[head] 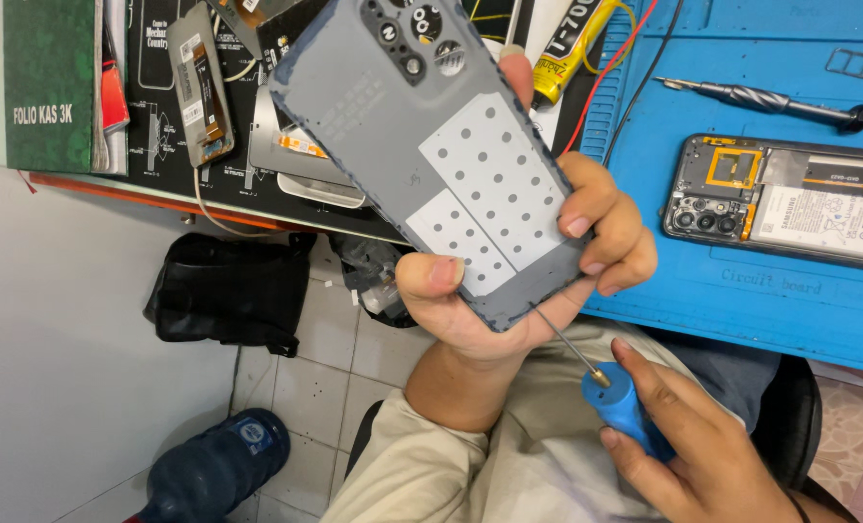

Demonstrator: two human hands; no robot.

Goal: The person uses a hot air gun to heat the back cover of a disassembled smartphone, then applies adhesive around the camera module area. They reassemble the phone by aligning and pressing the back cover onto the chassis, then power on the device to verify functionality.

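My left hand (494,324) holds up a grey phone back cover (422,126), inner side toward me, thumb on its lower left, fingers wrapped round its right edge. White perforated pads cover the lower half; camera holes sit at the top. My right hand (702,455) grips a pointed tool with a blue handle (623,405). Its thin metal tip touches the cover's lower edge. An opened phone (789,203) with its battery and camera modules exposed lies on the blue work mat (741,291).
A dark screwdriver (770,100) and a small card tray (862,65) lie on the mat. A yellow glue tube (562,53), a loose screen part (202,82) and a green book (49,82) sit on the bench. Below are a black bag (223,291) and a blue bottle (218,465).
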